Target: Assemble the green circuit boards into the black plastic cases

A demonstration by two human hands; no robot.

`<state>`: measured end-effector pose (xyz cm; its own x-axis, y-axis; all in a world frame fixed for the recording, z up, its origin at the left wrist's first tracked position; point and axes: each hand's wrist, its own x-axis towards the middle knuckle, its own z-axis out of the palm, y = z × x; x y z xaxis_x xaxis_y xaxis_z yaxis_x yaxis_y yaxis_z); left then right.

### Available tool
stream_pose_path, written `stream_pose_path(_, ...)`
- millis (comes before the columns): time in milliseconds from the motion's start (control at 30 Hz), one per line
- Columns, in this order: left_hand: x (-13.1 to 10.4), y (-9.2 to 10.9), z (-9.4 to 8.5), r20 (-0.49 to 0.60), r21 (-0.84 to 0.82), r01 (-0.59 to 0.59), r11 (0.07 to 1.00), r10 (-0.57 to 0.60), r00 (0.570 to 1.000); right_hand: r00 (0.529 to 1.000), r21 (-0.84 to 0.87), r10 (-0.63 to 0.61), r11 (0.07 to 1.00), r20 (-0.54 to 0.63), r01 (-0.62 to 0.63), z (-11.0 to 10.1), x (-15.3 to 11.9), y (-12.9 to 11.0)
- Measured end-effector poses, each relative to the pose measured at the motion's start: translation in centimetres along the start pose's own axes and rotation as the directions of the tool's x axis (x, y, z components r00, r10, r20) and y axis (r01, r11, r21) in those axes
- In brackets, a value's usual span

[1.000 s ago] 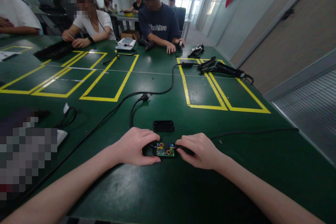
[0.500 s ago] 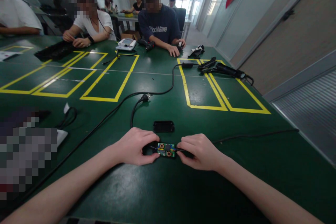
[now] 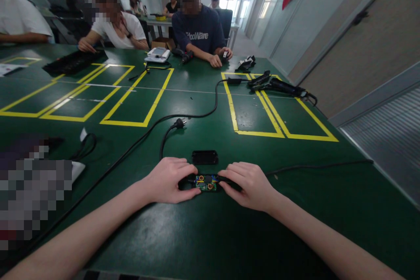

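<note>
A small green circuit board (image 3: pixel 206 186) with copper-wound coils lies between my hands, with a dark casing edge around it. My left hand (image 3: pixel 170 181) is closed around the board's left end, thumb at the near corner and fingers at the far one. My right hand (image 3: pixel 247 186) pinches at the right end, where a black cable (image 3: pixel 295 169) runs in; the fingertips partly hide the joint. Just beyond the board sits an open black plastic cover (image 3: pixel 204 157), hollow side up. A black power plug (image 3: pixel 180 123) lies past my left hand, its cord passing behind that hand.
A long black cord (image 3: pixel 144 140) crosses the green table (image 3: pixel 183 236). Black tool-like parts (image 3: pixel 278 86) lie at the far right, near yellow tape frames (image 3: pixel 259 134). Two co-workers sit opposite, by a black tray (image 3: pixel 74 62) and a power drill (image 3: pixel 187 57).
The circuit board has shifted slightly left and away, and looks seated lower in its casing. Both hands followed it. The plug slid a little left. A co-worker lifted one hand from the tray.
</note>
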<state>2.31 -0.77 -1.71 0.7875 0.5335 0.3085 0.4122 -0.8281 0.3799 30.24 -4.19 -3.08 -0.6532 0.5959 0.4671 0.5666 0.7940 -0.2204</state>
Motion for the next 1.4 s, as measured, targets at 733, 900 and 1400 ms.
stream_pose_path(733, -0.2, -0.3, -0.4, 0.094, -0.258, 0.088, 0.962, -0.066, 0.993, 0.987, 0.26, 0.141, 0.953, 0.074, -0.155, 0.4, -0.3, 0.9)
stream_pose_path(900, 0.1, 0.0, -0.5, 0.079, -0.242, 0.072, 0.968, -0.055, 0.995, 0.968, 0.225, 0.227, 0.943, 0.107, -0.246, 0.2, -0.1, 0.9)
stream_pose_path(1400, 0.2, 0.3, 0.2, -0.086, -0.043, 0.106, 0.993, -0.11, 0.99, 0.972, -0.043, 0.228, 0.973, 0.058, -0.225, 1.2, -0.2, 0.0)
